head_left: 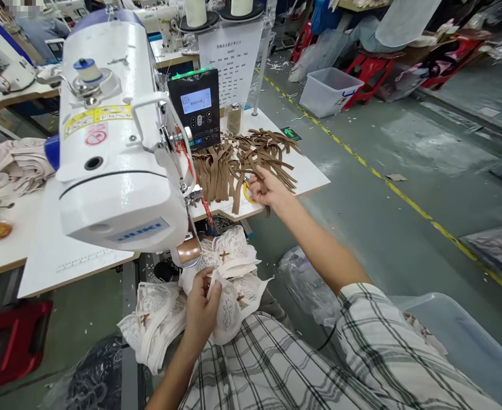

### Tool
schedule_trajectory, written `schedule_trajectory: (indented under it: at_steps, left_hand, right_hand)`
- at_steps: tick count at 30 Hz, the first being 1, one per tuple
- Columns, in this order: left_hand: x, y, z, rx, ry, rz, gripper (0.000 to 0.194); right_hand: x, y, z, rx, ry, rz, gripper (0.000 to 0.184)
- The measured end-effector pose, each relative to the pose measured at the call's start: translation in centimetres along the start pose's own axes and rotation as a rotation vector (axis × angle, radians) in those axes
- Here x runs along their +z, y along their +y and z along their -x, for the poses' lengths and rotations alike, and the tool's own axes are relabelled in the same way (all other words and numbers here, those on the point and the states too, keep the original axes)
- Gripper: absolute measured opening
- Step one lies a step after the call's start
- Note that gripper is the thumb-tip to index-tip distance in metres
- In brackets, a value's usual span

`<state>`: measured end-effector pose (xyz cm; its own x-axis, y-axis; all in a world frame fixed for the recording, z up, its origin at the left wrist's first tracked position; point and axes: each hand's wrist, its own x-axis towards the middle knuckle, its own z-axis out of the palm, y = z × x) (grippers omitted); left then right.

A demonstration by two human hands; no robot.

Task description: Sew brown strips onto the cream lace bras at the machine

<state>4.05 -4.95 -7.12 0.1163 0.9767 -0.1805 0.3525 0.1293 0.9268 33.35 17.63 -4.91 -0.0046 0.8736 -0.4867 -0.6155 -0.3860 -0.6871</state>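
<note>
My left hand is closed on the edge of a white lace bra, below the head of the sewing machine. More white lace bras with small brown bows lie stacked around it, over my lap. My right hand reaches to the front of a pile of brown straps on the white machine table. Its fingers are pinched on a brown strap, whose end shows below the hand. Beside those fingers lies a yellow-handled tool, partly hidden.
A control panel and a printed sheet stand behind the straps. Folded pale fabric lies on the left table. Clear plastic bins and red stools stand on the floor. A red stool is at lower left.
</note>
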Motion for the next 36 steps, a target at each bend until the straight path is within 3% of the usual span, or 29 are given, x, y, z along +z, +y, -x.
schedule_trajectory:
  at_steps: [2,5,8,11,14,17,20,26,29,32,36]
  left_hand:
    - [0.0,0.3,0.0,0.012,0.017,-0.014,0.044]
    - [-0.5,1.1,-0.2,0.042,0.042,-0.003,0.030]
    - [-1.0,2.0,-0.4,0.094,0.063,-0.006,0.027]
    - [-1.1,2.5,-0.4,0.120,-0.110,-0.032,0.028]
    - [-0.9,2.6,0.0,0.035,-0.311,-0.084,0.028]
    - [-1.2,2.7,0.3,-0.035,-0.367,0.008,0.036]
    - [-2.0,3.1,0.1,-0.004,-0.362,0.133,0.038]
    - [-2.4,4.7,-1.4,0.150,-0.281,0.126,0.039]
    - [-2.9,5.1,-2.2,0.307,-0.257,-0.003,0.031]
    - [-4.3,4.7,-2.9,0.476,-0.055,-0.226,0.029]
    - [-5.9,3.8,-3.5,0.450,0.284,-0.526,0.029]
  right_hand:
    - [0.0,1.9,2.5,0.083,-0.059,-0.048,0.028]
    - [0.9,5.8,6.8,0.136,-0.144,-0.115,0.019]
    - [2.9,10.2,11.3,0.167,-0.357,-0.265,0.019]
    - [5.2,13.9,14.6,0.147,-0.448,-0.275,0.023]
    - [6.8,15.9,15.7,0.036,-0.393,-0.246,0.026]
    - [7.2,15.9,15.2,0.020,-0.317,-0.248,0.025]
    - [6.7,15.3,14.3,0.034,-0.258,-0.192,0.021]
    - [4.4,14.9,14.9,0.212,-0.452,0.305,0.041]
    - [4.4,14.1,14.6,0.084,-0.349,0.421,0.037]
    - [5.3,12.7,12.7,-0.147,-0.225,0.402,0.030]
    - [6.8,11.8,10.1,-0.240,-0.318,0.546,0.025]
